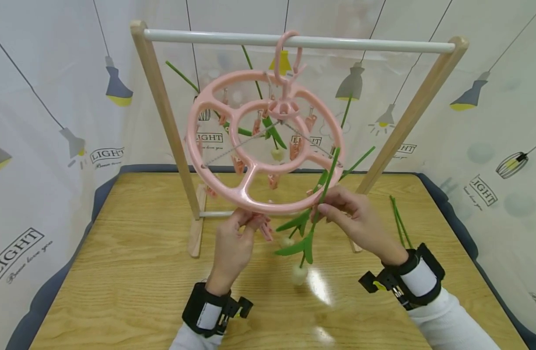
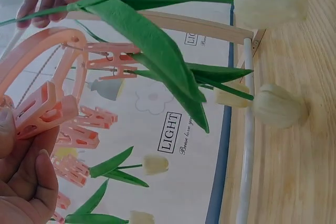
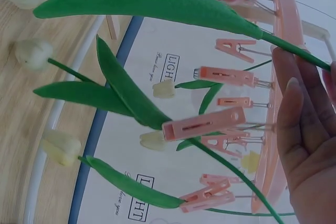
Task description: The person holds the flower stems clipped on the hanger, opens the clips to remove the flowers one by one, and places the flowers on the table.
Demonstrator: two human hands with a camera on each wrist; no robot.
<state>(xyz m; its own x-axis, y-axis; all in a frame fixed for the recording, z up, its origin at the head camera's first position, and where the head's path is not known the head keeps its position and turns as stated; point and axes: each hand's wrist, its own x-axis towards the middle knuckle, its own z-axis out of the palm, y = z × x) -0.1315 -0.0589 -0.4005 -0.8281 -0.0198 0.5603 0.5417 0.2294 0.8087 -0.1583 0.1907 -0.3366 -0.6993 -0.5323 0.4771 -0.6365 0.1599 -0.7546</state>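
Note:
A pink round clip hanger (image 1: 259, 208) hangs tilted from a white bar, with clothespins around its rings. At its near edge, my left hand (image 1: 232, 248) pinches a pink clothespin (image 2: 44, 111) between thumb and fingers. My right hand (image 1: 364, 223), at the hanger's right side, pinches the green stem of an artificial white tulip (image 3: 147, 6). That tulip hangs bloom down, its bloom (image 1: 299, 274) over the table. Just behind it, another tulip (image 3: 134, 95) is held upside down by a clothespin (image 3: 205, 123).
Wooden posts (image 1: 417, 107) carry the white bar (image 1: 364, 43) on both sides. More clipped tulips hang at the back, among them one with a pale bloom (image 1: 276, 154). Loose green stems (image 1: 399, 221) lie on the wooden table (image 1: 132, 272) beyond my right wrist.

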